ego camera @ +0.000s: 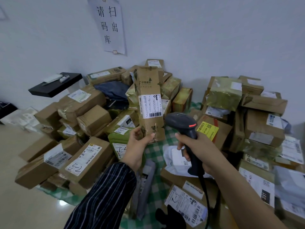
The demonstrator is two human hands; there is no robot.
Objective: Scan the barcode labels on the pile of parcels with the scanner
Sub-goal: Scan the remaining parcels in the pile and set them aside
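My left hand [137,143] holds a tall, narrow cardboard parcel [149,90] upright by its lower end, above the pile. A white barcode label [150,106] faces me on its front. My right hand [197,152] grips the handle of a black corded scanner [184,123], whose head sits just right of the parcel's lower part, close to the label. A red light shows on the scanner's head. The pile of parcels [92,116], brown boxes and bags with white labels, spreads around both hands on a green checked cloth [154,154].
A black shelf [56,87] juts from the white wall at the left. A paper sign [109,25] hangs on the wall above the pile. More stacked boxes [260,113] rise at the right. Bare pale floor [24,205] lies at the lower left.
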